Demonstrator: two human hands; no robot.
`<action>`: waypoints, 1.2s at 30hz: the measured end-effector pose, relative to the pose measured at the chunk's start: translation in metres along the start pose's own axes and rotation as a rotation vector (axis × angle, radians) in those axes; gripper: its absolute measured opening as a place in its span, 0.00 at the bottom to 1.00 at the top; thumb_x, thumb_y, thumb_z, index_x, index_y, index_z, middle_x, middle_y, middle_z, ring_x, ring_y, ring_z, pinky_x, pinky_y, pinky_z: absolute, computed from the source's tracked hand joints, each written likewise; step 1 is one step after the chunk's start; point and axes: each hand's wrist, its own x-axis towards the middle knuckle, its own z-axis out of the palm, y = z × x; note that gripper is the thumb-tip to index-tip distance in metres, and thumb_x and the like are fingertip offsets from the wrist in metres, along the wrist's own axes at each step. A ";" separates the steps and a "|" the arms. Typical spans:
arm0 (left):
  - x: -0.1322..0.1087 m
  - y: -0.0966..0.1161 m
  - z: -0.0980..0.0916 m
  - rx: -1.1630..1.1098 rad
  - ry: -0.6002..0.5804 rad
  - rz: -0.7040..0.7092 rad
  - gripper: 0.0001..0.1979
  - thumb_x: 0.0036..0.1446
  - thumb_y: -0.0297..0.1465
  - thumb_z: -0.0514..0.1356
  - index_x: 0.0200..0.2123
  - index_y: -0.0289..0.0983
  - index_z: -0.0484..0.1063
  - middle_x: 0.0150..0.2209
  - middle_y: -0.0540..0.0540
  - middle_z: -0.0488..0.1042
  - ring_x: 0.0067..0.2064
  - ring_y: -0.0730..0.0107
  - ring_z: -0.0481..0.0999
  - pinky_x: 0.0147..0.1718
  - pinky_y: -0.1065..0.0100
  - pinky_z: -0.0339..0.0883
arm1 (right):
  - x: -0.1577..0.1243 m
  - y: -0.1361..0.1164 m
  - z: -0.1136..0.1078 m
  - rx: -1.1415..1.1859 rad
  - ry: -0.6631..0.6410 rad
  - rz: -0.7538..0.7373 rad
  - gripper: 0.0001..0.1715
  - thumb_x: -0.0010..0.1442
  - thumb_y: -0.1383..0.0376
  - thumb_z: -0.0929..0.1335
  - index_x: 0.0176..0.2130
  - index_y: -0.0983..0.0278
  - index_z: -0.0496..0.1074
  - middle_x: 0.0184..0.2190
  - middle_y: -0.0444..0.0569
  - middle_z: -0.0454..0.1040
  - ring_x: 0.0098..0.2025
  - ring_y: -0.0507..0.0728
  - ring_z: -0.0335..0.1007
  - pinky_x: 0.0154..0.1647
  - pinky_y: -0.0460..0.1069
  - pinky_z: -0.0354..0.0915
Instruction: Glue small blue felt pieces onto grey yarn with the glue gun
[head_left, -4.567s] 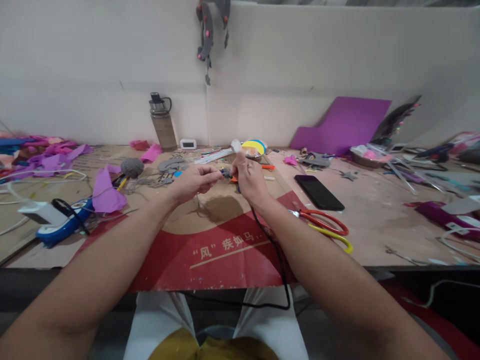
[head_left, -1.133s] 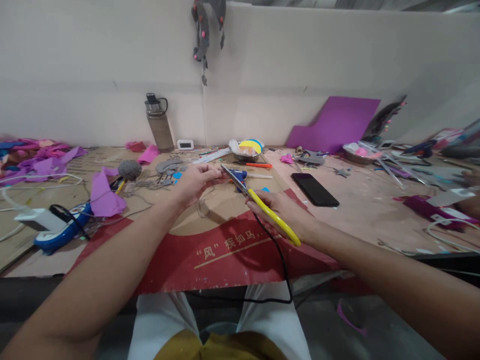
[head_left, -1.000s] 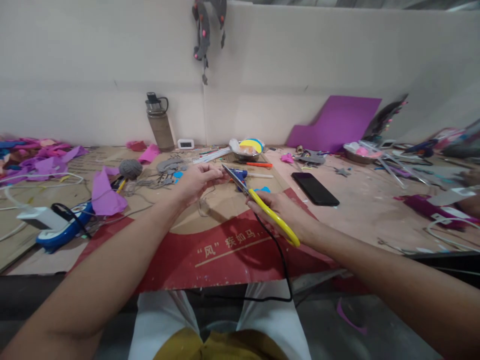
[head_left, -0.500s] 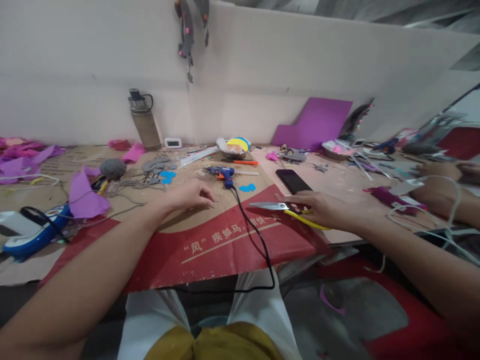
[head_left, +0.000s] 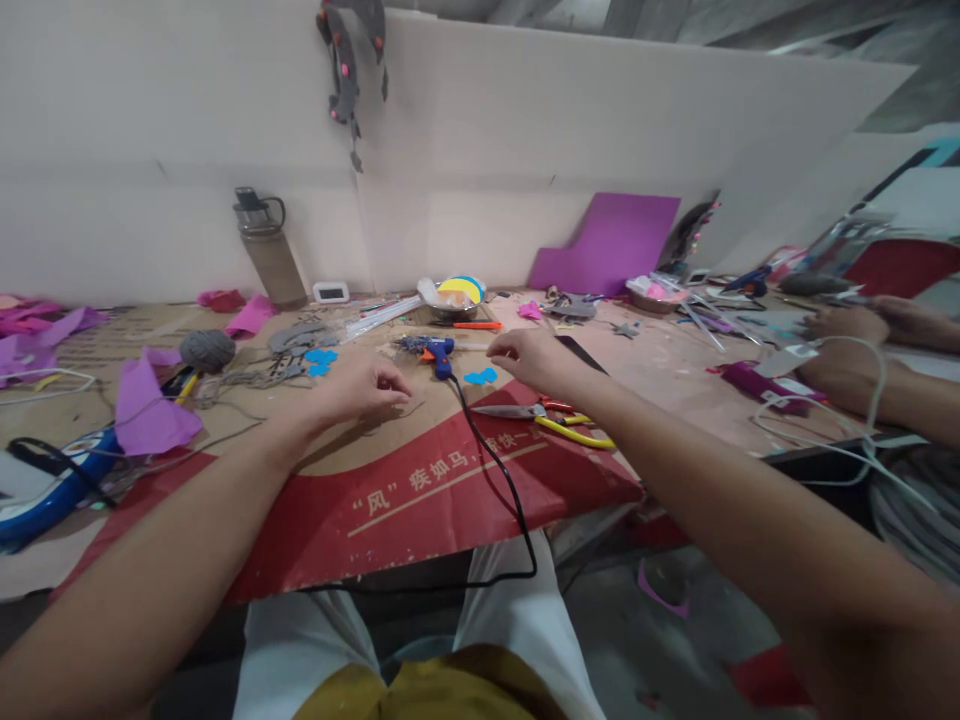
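Observation:
My left hand [head_left: 366,388] rests over the cardboard, its fingers closed in a pinch. Whatever is between those fingers is too small to make out; a thin strand shows by the tips. Palm down, my right hand [head_left: 541,362] hovers past the scissors [head_left: 517,411], fingers reaching forward and holding nothing I can see. The scissors have yellow handles and lie on the red part of the cardboard. Between the hands sits a blue glue gun [head_left: 441,357] with a black cord. Blue cut-out pieces [head_left: 480,377] lie just left of my right fingertips.
A dark phone [head_left: 581,352] is partly hidden behind my right hand. Grey yarn [head_left: 208,351], purple felt [head_left: 154,412] and a bottle [head_left: 270,255] stand to the left. At the back is a bowl [head_left: 454,312]. A co-worker's hands [head_left: 851,330] are at the far right.
My right hand has let go of the scissors, leaving them on the cardboard, and has moved forward and left toward the glue gun. My left hand stays pinched in about the same place.

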 end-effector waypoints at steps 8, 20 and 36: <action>-0.003 0.003 0.006 -0.005 0.030 0.025 0.09 0.46 0.32 0.65 0.33 0.42 0.81 0.26 0.48 0.79 0.25 0.70 0.72 0.24 0.72 0.60 | 0.034 0.019 0.040 -0.230 -0.249 0.082 0.12 0.48 0.72 0.69 0.34 0.66 0.78 0.31 0.53 0.78 0.32 0.56 0.70 0.32 0.47 0.58; 0.002 0.006 0.005 -0.010 0.246 -0.057 0.07 0.51 0.35 0.63 0.31 0.40 0.80 0.34 0.47 0.79 0.38 0.66 0.75 0.41 0.65 0.65 | 0.027 0.015 0.027 0.018 0.199 0.116 0.13 0.57 0.70 0.64 0.37 0.67 0.78 0.33 0.52 0.77 0.35 0.54 0.69 0.37 0.47 0.60; -0.001 0.016 0.005 -1.058 0.484 -0.227 0.11 0.49 0.36 0.67 0.30 0.34 0.72 0.26 0.48 0.75 0.26 0.75 0.73 0.29 0.72 0.66 | 0.046 -0.102 0.066 0.071 0.413 -0.491 0.11 0.63 0.70 0.61 0.41 0.65 0.72 0.39 0.54 0.70 0.42 0.57 0.65 0.43 0.51 0.62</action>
